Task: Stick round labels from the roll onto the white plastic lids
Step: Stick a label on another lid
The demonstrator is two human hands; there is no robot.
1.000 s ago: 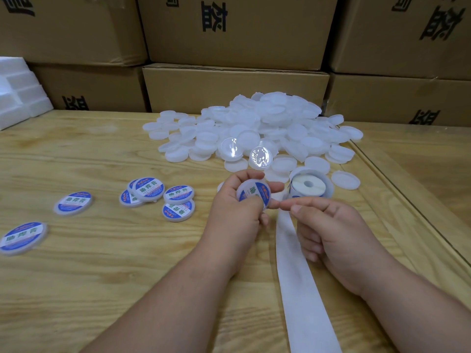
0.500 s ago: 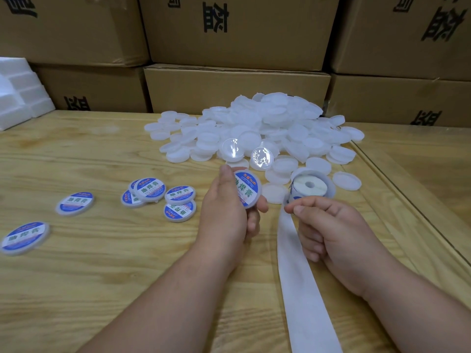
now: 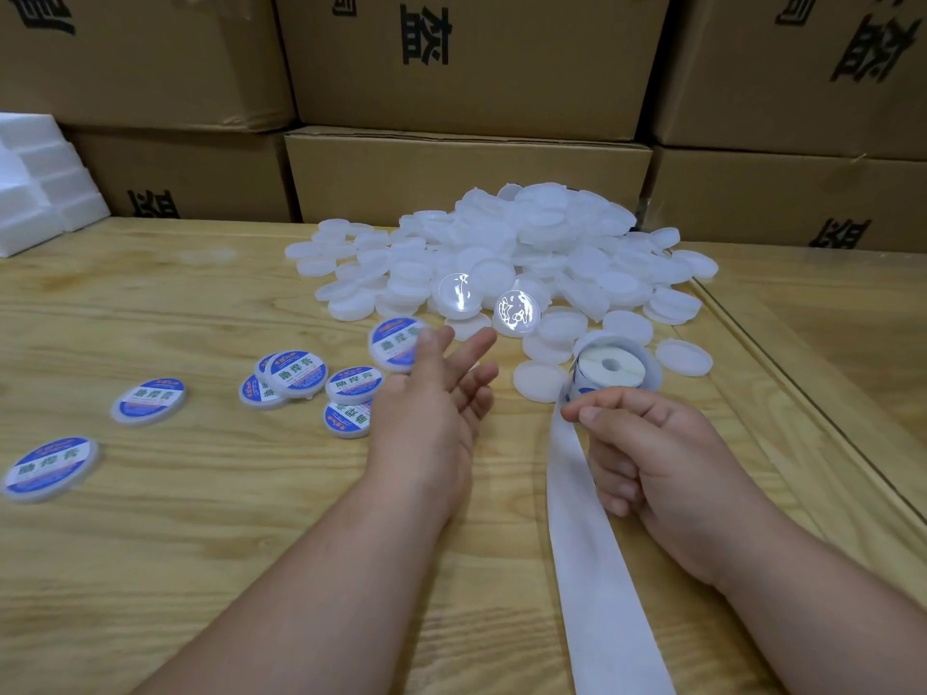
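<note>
Left hand spread, empty; right hand pinching backing strip

Left hand: extended forward, palm turned inward, fingers straight and spread, holding nothing. Left forearm runs diagonally from lower left. Right hand: fingers curled, thumb and index fingertip pressed together in a pinch at its forward left edge. Right forearm enters from lower right.
</note>
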